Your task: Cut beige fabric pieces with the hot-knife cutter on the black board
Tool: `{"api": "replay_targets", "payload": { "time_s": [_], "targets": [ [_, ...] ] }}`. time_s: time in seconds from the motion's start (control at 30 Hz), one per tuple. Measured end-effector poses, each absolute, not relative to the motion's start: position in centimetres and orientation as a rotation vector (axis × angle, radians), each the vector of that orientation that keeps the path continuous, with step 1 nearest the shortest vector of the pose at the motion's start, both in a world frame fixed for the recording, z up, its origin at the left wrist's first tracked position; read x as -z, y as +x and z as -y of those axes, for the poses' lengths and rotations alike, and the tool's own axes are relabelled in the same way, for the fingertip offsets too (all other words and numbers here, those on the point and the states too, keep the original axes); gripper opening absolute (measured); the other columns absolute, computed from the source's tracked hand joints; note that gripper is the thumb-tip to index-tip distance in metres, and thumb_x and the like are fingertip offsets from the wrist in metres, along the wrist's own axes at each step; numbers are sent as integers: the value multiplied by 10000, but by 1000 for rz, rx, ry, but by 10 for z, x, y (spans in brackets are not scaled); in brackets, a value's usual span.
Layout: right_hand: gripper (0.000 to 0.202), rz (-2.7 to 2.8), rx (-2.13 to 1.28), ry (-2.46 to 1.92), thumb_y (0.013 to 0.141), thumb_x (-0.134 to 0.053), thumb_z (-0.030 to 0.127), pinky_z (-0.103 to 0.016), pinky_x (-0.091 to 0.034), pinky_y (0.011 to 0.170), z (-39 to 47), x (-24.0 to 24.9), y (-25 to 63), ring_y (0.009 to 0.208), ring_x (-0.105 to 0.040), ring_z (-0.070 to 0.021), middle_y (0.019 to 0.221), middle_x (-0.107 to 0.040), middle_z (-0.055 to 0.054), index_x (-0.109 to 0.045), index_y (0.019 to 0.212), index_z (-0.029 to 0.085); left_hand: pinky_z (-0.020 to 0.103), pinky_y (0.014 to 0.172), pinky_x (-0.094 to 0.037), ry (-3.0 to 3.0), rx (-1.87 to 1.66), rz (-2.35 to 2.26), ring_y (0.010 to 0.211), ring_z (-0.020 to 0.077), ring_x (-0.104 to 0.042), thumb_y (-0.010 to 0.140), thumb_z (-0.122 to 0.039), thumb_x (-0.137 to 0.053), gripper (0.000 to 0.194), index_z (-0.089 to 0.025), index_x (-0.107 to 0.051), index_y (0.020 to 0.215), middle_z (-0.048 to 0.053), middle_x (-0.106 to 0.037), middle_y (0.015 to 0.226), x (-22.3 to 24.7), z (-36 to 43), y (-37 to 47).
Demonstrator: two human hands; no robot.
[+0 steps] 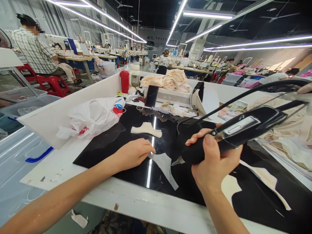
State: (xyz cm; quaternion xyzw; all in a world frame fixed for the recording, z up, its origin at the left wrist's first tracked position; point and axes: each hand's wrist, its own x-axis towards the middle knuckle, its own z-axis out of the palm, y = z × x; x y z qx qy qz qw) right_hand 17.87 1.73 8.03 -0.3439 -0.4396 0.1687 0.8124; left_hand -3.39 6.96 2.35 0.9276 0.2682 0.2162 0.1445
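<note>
My left hand [135, 151] is pinched at the upper left corner of a thin, pale grey cut piece [166, 165], which lies on a glossy black sheet [102, 148]. My right hand [216, 165] is wrapped round a black corded hand tool [240, 125] with a silver panel on its body. A flat metal tip [178, 161] shows at the tool's lower left end, just right of the grey piece. Beyond my left hand rests a small stack of cream cut pieces [146, 129]. One cream piece [230, 188] is partly hidden behind my right wrist, and a curved one [266, 178] lies farther right.
A white plastic bag [94, 115] sits at the left, against the low white table wall [60, 122]. At the back stand a red cup [124, 82], a phone [151, 96] and a slotted white box [173, 97] bearing folded cloth [168, 81]. Heaped fabric [290, 126] is at the right.
</note>
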Motion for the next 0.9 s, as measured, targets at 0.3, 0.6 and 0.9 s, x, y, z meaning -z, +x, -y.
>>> {"api": "replay_targets", "payload": {
  "time_s": [0.3,0.6,0.9],
  "targets": [
    [398,924,-394,-731,814,-830,328,-309,-561,529,-11,-83,177,563,-600,-140,770,-672,68,-575,1108,245,474,1210,-416,2793,-585,-568,1158,203,-689,1040,-52,-429,351,-183,-732,1159,68,-757,1228,-21,-71,-30],
    [419,927,-460,-729,814,-846,347,-315,-560,549,2,-81,166,558,-621,-140,781,-679,61,-584,1126,249,317,1027,-536,2556,-560,-552,1132,207,-678,1038,-199,-600,214,-183,-743,1196,83,-732,1216,-26,-49,-18],
    [449,927,-470,-758,799,-847,325,-314,-560,557,7,-78,167,584,-624,-145,791,-681,51,-585,1154,241,450,1231,-378,2588,-577,-423,1232,228,-667,1062,-228,-580,231,-190,-713,1247,97,-732,1309,-15,-47,-14]
  ]
}}
